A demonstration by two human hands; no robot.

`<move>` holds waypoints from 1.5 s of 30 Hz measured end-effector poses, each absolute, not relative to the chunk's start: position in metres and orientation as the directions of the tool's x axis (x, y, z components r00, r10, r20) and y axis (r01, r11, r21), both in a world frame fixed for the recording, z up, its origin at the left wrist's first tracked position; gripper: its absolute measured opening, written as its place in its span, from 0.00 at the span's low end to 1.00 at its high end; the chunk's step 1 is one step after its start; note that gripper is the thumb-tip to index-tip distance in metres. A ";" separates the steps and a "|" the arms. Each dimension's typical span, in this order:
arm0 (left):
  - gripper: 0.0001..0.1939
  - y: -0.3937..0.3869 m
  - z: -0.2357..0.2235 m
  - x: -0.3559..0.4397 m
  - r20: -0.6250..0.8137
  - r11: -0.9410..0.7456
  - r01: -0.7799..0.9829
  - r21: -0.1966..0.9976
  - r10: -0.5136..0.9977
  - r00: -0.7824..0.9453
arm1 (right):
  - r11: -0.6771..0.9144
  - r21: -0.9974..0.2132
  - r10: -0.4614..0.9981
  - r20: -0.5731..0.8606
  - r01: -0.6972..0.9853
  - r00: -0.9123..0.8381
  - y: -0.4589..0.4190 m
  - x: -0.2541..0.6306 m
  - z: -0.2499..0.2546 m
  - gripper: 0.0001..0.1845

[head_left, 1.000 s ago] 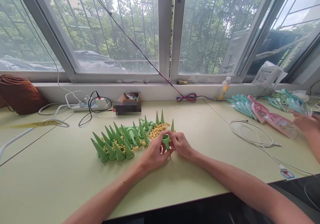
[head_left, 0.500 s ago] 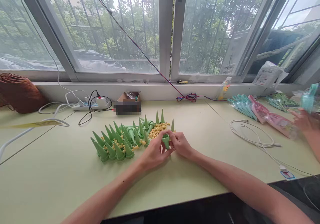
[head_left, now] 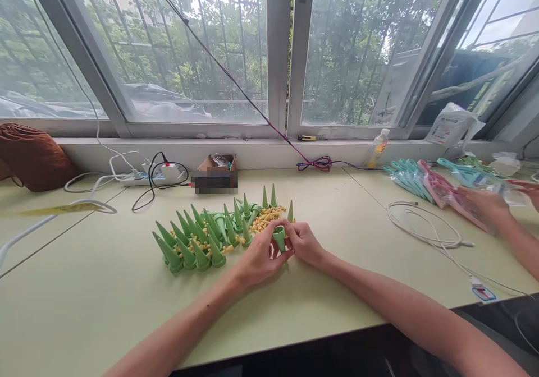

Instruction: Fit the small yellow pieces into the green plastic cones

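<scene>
Held green cone (head_left: 280, 239), between left hand (head_left: 264, 253) and right hand (head_left: 306, 244), near the middle of the table (head_left: 337, 304): open wide end up, long axis steeply inclined, narrow end pointing down. The cone is light green, hollow and rimmed at its mouth. The fingers of both hands are closed on it, right of the standing cones (head_left: 202, 256).

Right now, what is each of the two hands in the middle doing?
Left hand: closed around a green cone-shaped piece, its open end up.
Right hand: fingers closed at the same piece's side, steadying it.
</scene>
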State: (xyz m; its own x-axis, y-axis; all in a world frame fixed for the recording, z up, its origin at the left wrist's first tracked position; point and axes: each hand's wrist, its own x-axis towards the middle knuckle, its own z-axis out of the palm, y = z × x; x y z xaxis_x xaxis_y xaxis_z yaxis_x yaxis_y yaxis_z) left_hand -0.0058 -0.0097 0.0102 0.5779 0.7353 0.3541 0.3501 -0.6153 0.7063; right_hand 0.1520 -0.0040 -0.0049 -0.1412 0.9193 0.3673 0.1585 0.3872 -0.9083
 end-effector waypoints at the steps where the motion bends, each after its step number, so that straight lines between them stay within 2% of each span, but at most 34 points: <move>1: 0.27 -0.010 0.010 -0.006 0.358 -0.619 0.350 0.703 0.734 0.577 | 0.387 -0.908 0.919 0.368 0.157 -0.140 -0.004 0.152 -0.005 0.36; 27: 0.26 -0.010 0.011 -0.005 0.384 -0.646 0.354 0.676 0.720 0.578 | 0.403 -0.901 0.913 0.383 0.164 -0.137 -0.005 0.152 -0.005 0.37; 45: 0.25 -0.011 0.015 -0.005 0.353 -0.619 0.325 0.715 0.721 0.596 | 0.368 -0.913 0.927 0.345 0.173 -0.148 -0.006 0.152 -0.004 0.36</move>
State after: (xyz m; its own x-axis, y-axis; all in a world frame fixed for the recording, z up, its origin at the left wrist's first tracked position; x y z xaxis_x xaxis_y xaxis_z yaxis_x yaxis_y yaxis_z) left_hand -0.0052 -0.0106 0.0149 0.5965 0.7211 0.3525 0.3252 -0.6187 0.7152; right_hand 0.1525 -0.0058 -0.0038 -0.1483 0.9267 0.3453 0.1735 0.3681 -0.9135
